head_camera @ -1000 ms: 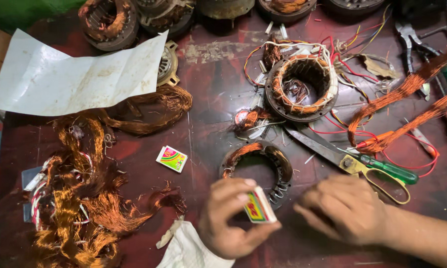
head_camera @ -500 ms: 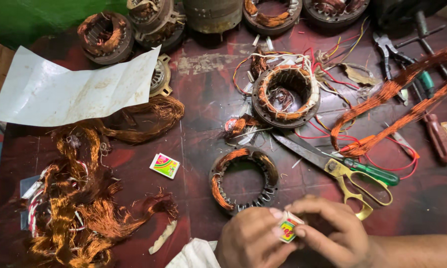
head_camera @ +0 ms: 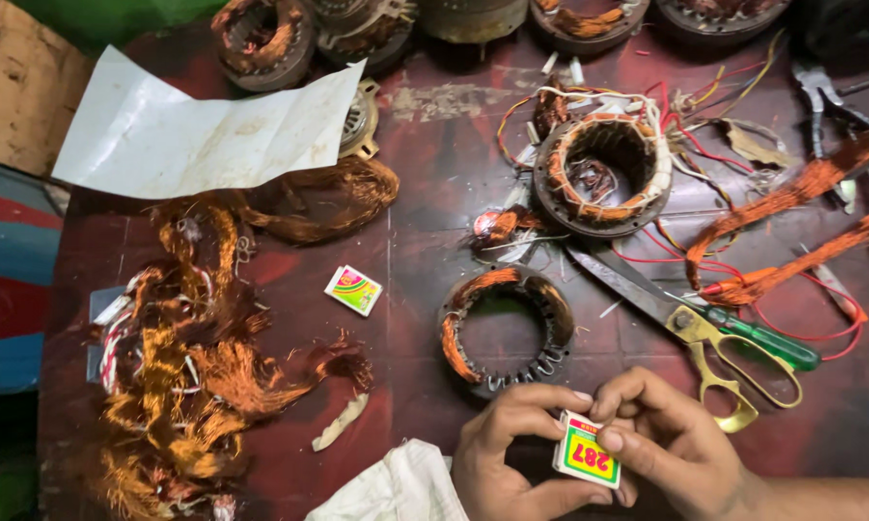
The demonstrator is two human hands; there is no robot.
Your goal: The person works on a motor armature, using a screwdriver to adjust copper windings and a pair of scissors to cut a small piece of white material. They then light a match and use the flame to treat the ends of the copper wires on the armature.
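Note:
My left hand (head_camera: pixel 510 461) and my right hand (head_camera: pixel 668 446) meet at the bottom edge of the head view, both gripping a small colourful matchbox (head_camera: pixel 587 451) between fingers and thumbs. Just above them lies a round motor stator (head_camera: pixel 508 330) with copper winding on a dark red table (head_camera: pixel 425 289). A second small colourful box (head_camera: pixel 354 289) lies to the left of that stator.
Scissors with brass handles (head_camera: pixel 690 323) and a green-handled tool (head_camera: pixel 758 336) lie right of the stator. A larger stator with wires (head_camera: pixel 603 174) sits behind. Tangled copper wire (head_camera: pixel 193 357) fills the left, a white sheet (head_camera: pixel 203 130) lies at the back left, a white cloth (head_camera: pixel 396 487) is near my left hand.
My right hand has come off the table and joined the left on the matchbox. Both hands have shifted right and toward the bottom edge; the camera view has moved slightly.

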